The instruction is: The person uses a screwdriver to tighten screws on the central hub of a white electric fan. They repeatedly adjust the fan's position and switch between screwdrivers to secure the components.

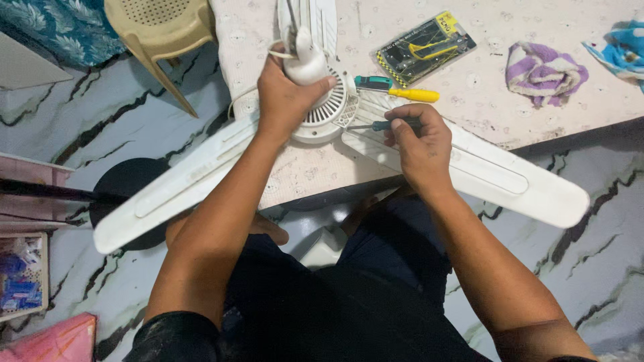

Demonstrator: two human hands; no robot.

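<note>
Fan: white three-bladed plastic ceiling fan (315, 107) lies on the pale patterned counter (483, 94); two long blades overhang the near edge, running down-left and down-right, the third points away.
Left hand (285, 94): fingers wrapped around the fan's white centre stem.
Right hand (419, 137): fingers pinching a slim teal-handled screwdriver (376, 125), long axis level, tip pointing left at the ribbed motor housing.
Nearby: yellow-and-teal screwdriver (399, 90), black-and-yellow tool pack (424, 47), purple striped cloth (545, 72).
Floor: veined marble; beige plastic chair (157, 30) upper left.
</note>
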